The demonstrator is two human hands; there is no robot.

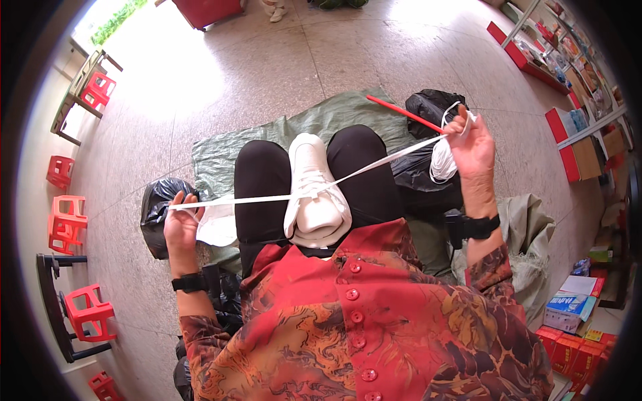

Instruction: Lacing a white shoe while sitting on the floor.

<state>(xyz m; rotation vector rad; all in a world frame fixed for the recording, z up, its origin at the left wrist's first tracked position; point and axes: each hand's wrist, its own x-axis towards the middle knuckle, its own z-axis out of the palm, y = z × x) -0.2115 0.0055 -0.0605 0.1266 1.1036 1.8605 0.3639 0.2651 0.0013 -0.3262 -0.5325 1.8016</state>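
A white lace-up shoe (309, 150) rests between my knees, toe pointing away and opening toward me. Its white shoelace (257, 199) runs out to both sides in two stretched lengths. At the left, my left hand (180, 227) is closed on one end. My right hand (475, 152), raised farther out on the right, pinches the other length. A thin red stick (401, 113) sticks out from its fingers toward the left. Beside that hand hangs a bundle of white laces (441, 162). A white item (217, 224), its kind unclear, lies next to my left hand.
A green woven sheet (254, 139) covers the floor before my knees. Black plastic bags (152, 224) lie on both sides. Red stools (90, 313) line the left wall. Shelves with boxes (568, 309) stand on the right. A person's foot (277, 15) shows far ahead.
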